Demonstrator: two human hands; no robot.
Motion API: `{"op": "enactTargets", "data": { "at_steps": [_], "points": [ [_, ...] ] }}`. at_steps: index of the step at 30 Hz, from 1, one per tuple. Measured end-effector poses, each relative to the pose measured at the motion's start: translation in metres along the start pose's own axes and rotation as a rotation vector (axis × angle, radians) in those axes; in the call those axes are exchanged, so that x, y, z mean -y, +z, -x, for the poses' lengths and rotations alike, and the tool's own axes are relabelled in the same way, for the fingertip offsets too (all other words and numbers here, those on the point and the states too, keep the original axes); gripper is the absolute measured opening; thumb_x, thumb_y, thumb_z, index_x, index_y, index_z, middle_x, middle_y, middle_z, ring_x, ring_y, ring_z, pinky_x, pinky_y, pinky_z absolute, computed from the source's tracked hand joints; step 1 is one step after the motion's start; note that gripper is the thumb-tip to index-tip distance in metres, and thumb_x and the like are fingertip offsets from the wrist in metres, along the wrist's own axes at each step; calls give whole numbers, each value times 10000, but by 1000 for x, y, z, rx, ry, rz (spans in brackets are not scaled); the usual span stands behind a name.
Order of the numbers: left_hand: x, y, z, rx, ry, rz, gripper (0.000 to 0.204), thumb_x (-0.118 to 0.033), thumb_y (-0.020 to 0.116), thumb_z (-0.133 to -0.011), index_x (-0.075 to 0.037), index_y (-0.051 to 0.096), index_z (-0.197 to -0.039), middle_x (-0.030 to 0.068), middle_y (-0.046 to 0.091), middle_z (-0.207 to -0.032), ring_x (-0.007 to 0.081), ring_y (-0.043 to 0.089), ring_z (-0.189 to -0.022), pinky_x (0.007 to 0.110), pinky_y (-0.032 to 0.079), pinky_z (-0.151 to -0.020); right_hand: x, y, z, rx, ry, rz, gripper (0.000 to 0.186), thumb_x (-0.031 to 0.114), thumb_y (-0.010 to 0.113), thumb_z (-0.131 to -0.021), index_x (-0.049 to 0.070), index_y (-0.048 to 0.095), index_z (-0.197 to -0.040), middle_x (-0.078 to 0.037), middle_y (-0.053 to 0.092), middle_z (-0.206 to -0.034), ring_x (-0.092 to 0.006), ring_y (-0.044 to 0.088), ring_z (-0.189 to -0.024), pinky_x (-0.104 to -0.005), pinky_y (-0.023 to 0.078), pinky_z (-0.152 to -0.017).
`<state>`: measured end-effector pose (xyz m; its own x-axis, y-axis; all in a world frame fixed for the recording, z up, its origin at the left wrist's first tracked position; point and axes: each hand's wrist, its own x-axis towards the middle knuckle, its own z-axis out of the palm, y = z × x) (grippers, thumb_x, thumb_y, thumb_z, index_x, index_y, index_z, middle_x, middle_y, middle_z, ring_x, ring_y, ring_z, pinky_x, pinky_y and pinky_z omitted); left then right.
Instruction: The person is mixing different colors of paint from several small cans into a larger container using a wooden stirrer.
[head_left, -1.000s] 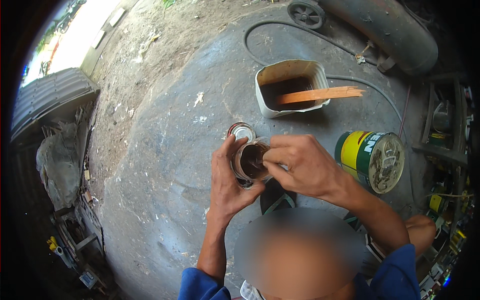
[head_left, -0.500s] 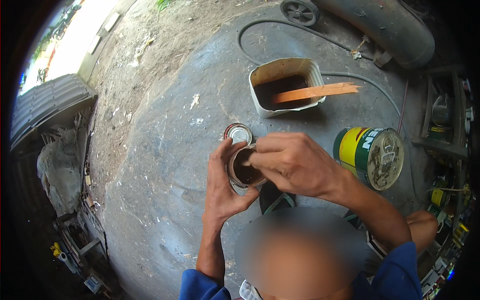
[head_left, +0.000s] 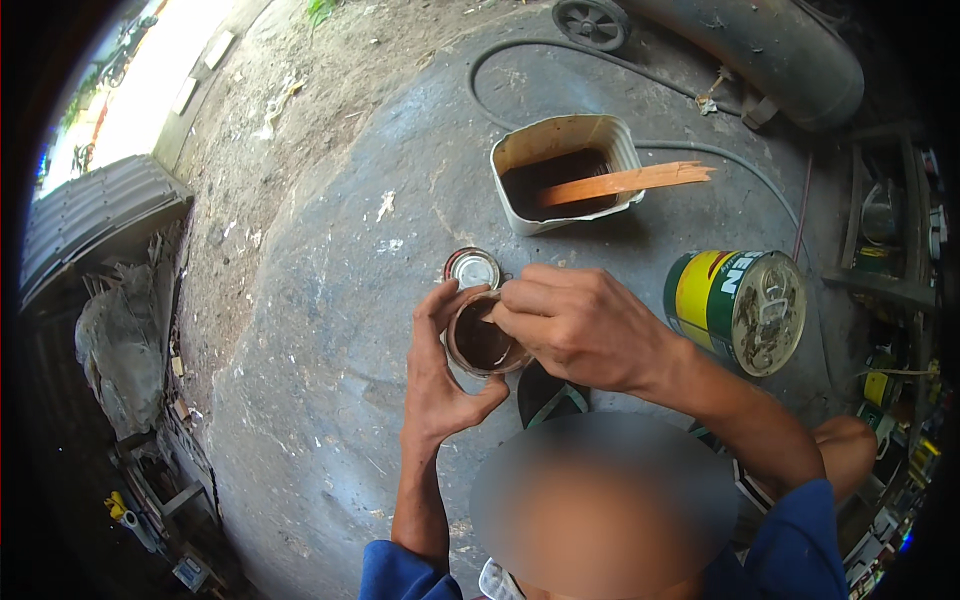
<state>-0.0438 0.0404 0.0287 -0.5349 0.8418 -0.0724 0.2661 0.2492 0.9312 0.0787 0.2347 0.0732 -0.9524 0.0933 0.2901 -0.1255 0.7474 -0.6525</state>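
My left hand (head_left: 436, 375) is curled round the side of a small open can (head_left: 447, 345). Dark brown liquid (head_left: 482, 345) shows inside it. Over the rim, my right hand (head_left: 575, 325) is closed in a pinch, fingertips at the can's mouth. Whatever it grips is mostly covered by the fingers; I cannot make it out. Just beyond the can lies a small round metal lid or tin (head_left: 471, 267) with a red rim. Farther off stands a cut-open, cream-coloured tub (head_left: 508, 205) of dark liquid, with a broken strip of wood (head_left: 630, 182) leaning across its edge.
A green and yellow can (head_left: 707, 295) with a dirty metal top stands to the right. Behind the tub a hose (head_left: 560, 41) curves past a black wheel (head_left: 592, 23) and a large cylinder (head_left: 775, 60). Shelving (head_left: 885, 292) lines the right; corrugated sheet (head_left: 100, 215) is at left.
The small can has shifted slightly left and tilted a little, showing more of its inside. My right hand's fingers have moved slightly at its mouth.
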Motion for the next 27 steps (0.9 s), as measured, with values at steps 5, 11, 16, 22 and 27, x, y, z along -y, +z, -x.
{"op": "enactTargets", "data": {
  "at_steps": [5, 11, 16, 22, 27],
  "points": [
    [2, -2, 1, -3, 14, -16, 1054, -56, 794, -620, -4, 384, -1589, 196, 647, -1462, 329, 640, -1370, 439, 480, -1209, 7, -9, 0, 134, 82, -34, 61, 24, 732, -847, -23, 725, -886, -155, 700, -966, -340, 730, -900, -460, 609, -760],
    [8, -1, 2, -66, 129, -235, 1072, -50, 869, -655, -23, 359, -1598, 204, 609, -1523, 336, 636, -1377, 453, 488, -1205, 11, 1, 3, -17, 249, -122, 80, 30, 713, -908, -9, 720, -840, -168, 673, -900, -364, 730, -863, -481, 596, -742],
    [12, -2, 3, -63, 145, -267, 1076, -58, 890, -667, -27, 355, -1600, 210, 611, -1516, 338, 631, -1382, 457, 480, -1211, 12, -1, 8, 95, 305, -209, 73, 46, 717, -909, -22, 713, -882, -172, 659, -884, -371, 721, -820, -489, 589, -750],
    [9, 2, 1, -55, 165, -294, 1089, -55, 913, -678, -34, 347, -1608, 216, 602, -1522, 338, 624, -1390, 458, 491, -1194, 12, 1, 11, 52, 325, -216, 79, 35, 722, -879, -33, 707, -841, -177, 664, -870, -376, 718, -797, -491, 584, -742],
    [9, 2, 1, -101, 223, -355, 1109, -55, 943, -682, -40, 340, -1613, 209, 604, -1519, 347, 625, -1382, 465, 497, -1180, 11, 10, 16, -132, 322, -341, 54, 8, 748, -861, 4, 772, -909, -135, 632, -799, -344, 660, -690, -448, 519, -629]
  ]
}}
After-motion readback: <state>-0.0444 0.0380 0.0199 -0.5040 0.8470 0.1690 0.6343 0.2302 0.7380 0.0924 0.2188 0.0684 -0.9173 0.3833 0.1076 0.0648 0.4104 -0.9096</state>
